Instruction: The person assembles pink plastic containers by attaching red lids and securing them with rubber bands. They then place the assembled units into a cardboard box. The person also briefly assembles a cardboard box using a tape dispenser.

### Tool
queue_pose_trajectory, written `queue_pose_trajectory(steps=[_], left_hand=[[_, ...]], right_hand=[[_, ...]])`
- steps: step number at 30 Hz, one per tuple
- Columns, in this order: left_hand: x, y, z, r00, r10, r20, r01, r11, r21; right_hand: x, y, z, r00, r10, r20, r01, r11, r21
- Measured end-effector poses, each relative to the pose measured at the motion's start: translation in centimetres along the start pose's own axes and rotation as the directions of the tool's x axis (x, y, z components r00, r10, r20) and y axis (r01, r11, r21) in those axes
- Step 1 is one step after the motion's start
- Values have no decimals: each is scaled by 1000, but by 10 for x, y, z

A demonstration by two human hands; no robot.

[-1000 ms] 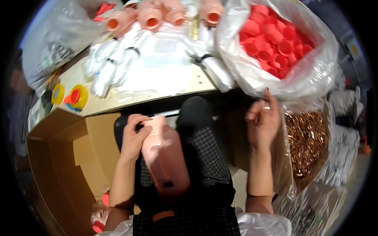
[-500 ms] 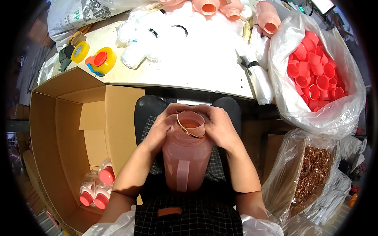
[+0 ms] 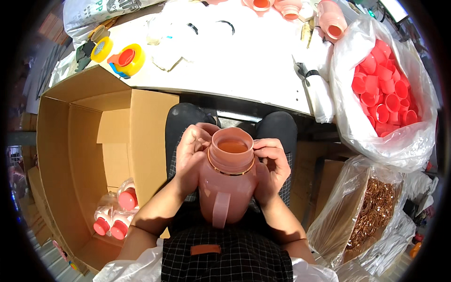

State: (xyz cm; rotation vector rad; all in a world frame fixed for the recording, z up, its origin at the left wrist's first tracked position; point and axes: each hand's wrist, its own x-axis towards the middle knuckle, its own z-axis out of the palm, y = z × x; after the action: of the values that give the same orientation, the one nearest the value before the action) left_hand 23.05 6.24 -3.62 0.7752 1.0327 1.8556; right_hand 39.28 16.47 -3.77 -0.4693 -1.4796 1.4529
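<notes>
A person seen from above, seated, holds a smooth pink plastic jug (image 3: 229,181) upright over the lap, just below the edge of a white table (image 3: 244,70). The jug is rounded, with a wide open mouth, a thin gold ring (image 3: 231,170) around its neck and a moulded handle facing the viewer. The left hand (image 3: 190,157) wraps the jug's left shoulder, fingers curled at the neck. The right hand (image 3: 272,167) clasps the right side, fingertips pinched at the ring (whether they grip the ring itself is hard to tell).

To the left stands an open brown cardboard box (image 3: 84,155), matte and creased. At its bottom lie a few finished bottles (image 3: 117,214), pink with red caps, wrapped in clear film.

On the right, a crinkled clear plastic bag (image 3: 399,141) holds a heap of glossy red caps (image 3: 383,94). Below it, a second clear bag (image 3: 338,211) holds a tangle of gold rings (image 3: 378,211).

On the table sit rolls of yellow tape (image 3: 123,60) and more open pink jugs (image 3: 331,21) along the far edge, partly cut off by the frame. Pale items in the table's centre are washed out by sunlight.
</notes>
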Motion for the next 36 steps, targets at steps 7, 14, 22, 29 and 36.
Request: queue_pose_trajectory(steps=[7,14,22,29,36], left_hand=[[-12,23,19,984,-156,-81,163,982,92],[-15,29,23,948,-242,-205,237,970,-52],[-23,23,18,990,-92,-111,117,962,249],[-19,37,37,900,-350,-260,335,937,-101],[-13,18,8,944,-326,-44,320,942,-106]], right_hand=[[7,-9,2,987,95,128,-89,995,-48],[9,-5,0,968,121,219,-139,988,73],[11,-15,10,906,321,274,-380,904,197],[15,-30,17,709,674,207,-703,656,275],[41,-3,-6,531,723,443,-848,443,293]])
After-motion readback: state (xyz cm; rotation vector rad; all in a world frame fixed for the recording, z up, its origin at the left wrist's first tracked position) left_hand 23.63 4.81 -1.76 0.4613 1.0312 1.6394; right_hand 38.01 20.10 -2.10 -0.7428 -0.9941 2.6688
